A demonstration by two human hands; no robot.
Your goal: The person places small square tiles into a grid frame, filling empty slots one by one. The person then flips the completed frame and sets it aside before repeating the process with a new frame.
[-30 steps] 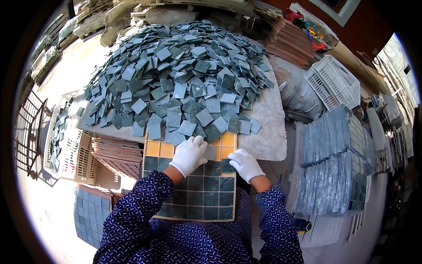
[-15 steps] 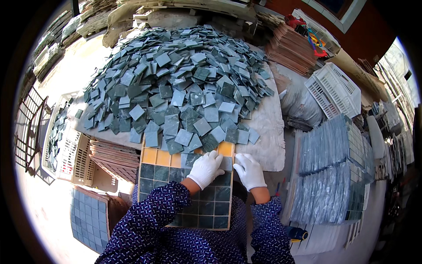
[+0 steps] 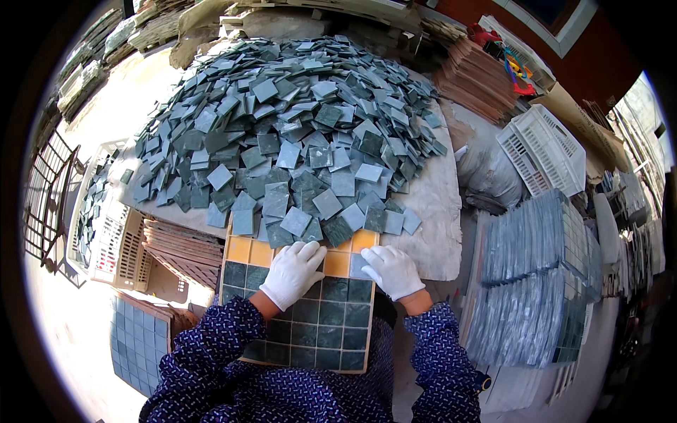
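A wood-edged tray (image 3: 367, 338) with yellow compartments lies before me, mostly filled with rows of dark green square stone tiles (image 3: 331, 314). Bare yellow shows along its far edge and in one cell between my hands. My left hand (image 3: 290, 275), in a white glove, rests over the tray's upper middle, fingers stretched and thumb apart; what lies beneath it is hidden. Also gloved, my right hand (image 3: 395, 272) has its fingertips on a lighter grey tile (image 3: 358, 266) at the tray's right edge. Its fingers are spread rather than wrapped around anything.
A large heap of loose tiles (image 3: 282, 134) covers the table (image 3: 437, 240) beyond the tray. Stacked tile sheets (image 3: 518, 282) and a white crate (image 3: 543, 148) stand right. At left are another crate (image 3: 127, 247), brown trays (image 3: 183, 250) and a tiled panel (image 3: 141, 345).
My left hand has shifted left across the tray, uncovering a yellow cell. My right hand has moved slightly left, onto the lighter tile. The view has shifted a little.
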